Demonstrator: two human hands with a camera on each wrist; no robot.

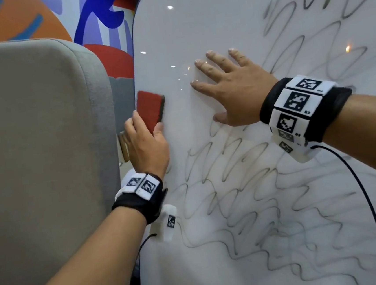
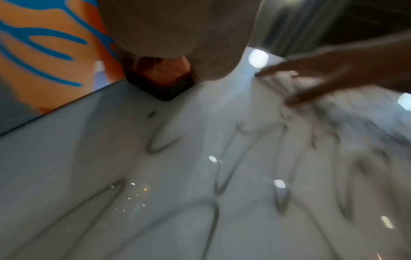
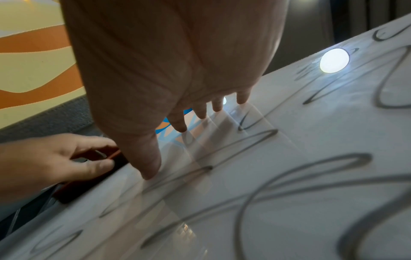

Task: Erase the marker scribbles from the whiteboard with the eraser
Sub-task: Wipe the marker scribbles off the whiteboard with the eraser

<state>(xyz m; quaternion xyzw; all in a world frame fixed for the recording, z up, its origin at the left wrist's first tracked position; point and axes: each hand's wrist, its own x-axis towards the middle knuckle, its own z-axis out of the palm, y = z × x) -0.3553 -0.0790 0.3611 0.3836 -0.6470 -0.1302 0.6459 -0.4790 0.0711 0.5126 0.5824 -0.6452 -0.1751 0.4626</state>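
Observation:
A white glossy whiteboard (image 1: pixel 194 22) fills the right of the head view, covered lower down and at the right with grey looping marker scribbles (image 1: pixel 240 197). My left hand (image 1: pixel 147 144) grips a red eraser (image 1: pixel 150 110) with a dark felt side, held against the board near its left edge. In the left wrist view the eraser (image 2: pixel 162 82) shows under the palm, blurred. My right hand (image 1: pixel 227 85) lies flat on the board with straight spread fingers, right of the eraser. In the right wrist view the right fingertips (image 3: pixel 180 126) touch the board, and the left hand (image 3: pixel 51 158) holds the eraser (image 3: pixel 89 184).
A grey padded chair back (image 1: pixel 45 144) stands close against the board's left edge. Behind it is a wall with orange, blue and red shapes (image 1: pixel 101 15). Thin black cables (image 1: pixel 370 205) hang from both wristbands across the board. The upper left board area bears no marks.

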